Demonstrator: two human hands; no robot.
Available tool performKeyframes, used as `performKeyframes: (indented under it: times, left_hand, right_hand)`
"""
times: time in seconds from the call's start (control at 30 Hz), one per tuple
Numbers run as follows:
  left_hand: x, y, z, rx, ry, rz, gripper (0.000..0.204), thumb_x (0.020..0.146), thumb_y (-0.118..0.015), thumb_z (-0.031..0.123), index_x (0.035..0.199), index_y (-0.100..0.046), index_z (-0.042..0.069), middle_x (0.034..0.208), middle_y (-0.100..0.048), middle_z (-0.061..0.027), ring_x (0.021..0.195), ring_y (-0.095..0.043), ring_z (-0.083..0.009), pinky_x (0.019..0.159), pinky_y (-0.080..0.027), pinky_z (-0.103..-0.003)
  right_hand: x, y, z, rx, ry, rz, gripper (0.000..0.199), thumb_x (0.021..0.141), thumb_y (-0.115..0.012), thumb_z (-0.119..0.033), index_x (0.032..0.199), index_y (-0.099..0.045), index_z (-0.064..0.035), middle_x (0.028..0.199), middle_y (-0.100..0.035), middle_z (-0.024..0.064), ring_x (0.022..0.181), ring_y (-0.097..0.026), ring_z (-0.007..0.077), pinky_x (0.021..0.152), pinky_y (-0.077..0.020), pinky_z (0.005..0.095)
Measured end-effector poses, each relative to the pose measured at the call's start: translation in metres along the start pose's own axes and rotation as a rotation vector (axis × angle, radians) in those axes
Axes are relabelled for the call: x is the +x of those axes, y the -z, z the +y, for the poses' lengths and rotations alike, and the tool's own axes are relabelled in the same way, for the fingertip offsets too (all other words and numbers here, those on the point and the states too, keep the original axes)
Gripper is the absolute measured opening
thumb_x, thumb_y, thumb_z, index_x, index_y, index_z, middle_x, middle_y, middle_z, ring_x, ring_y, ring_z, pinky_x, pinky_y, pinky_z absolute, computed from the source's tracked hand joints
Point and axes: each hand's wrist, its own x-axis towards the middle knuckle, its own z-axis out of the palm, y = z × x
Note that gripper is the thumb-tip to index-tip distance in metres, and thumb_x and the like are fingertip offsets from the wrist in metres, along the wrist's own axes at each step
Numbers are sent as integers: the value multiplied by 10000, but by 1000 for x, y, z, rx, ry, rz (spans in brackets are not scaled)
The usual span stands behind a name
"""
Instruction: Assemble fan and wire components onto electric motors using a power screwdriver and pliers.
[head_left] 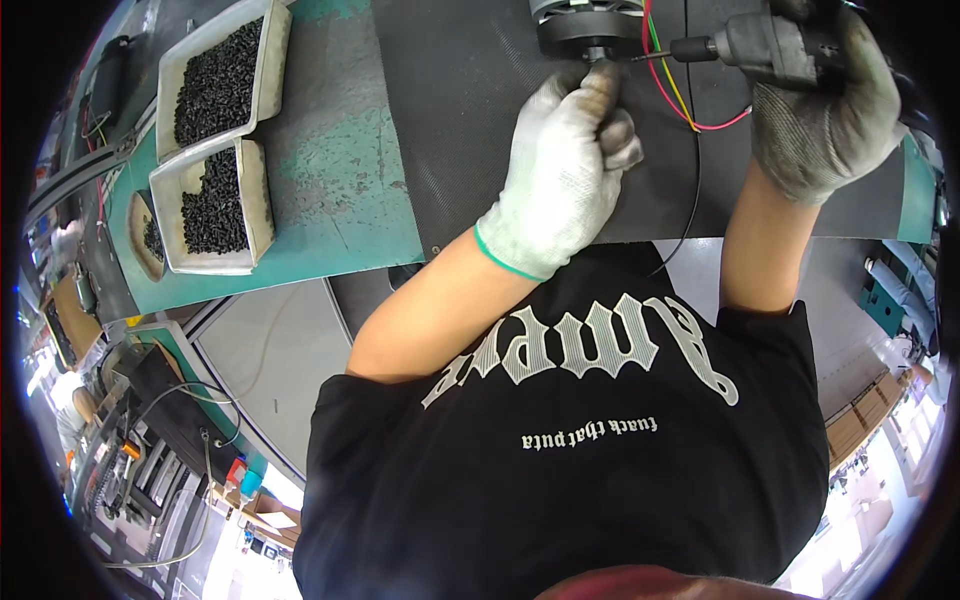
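Observation:
My left hand (pixel 563 170), in a white glove with darkened fingertips, is closed at the shaft end of a round motor (pixel 587 32) with a dark rim. Thumb and fingers pinch around the shaft end; whatever sits between them is mostly covered. A grey-and-black power screwdriver (pixel 768 48) lies level in my right hand (pixel 825 135), which wears a soiled grey glove. Its thin bit points left, its tip close to the shaft and my left fingertips. Whether the tip touches anything I cannot tell. Red, green and yellow wires (pixel 672 88) hang beside the motor.
On the left of the green bench (pixel 345 190) stand two white bins (pixel 268 75) of small black parts, with a small round dish (pixel 140 240) beside them. A black mat (pixel 450 150) covers the work area. One black cable (pixel 697 190) runs over the bench's near edge.

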Motion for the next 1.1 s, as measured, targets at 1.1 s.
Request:
performKeyframes:
  times: [1.1]
  left_hand:
    - [6, 13, 2, -351, 230, -145, 232, 1022, -401, 282, 963, -531, 99, 701, -470, 5, 480, -312, -67, 485, -314, -230]
  right_hand:
    - [9, 18, 41, 238, 18, -358, 400, 893, -569, -77, 1263, -421, -47, 1001, -549, 113, 956, -563, 206, 729, -524, 345]
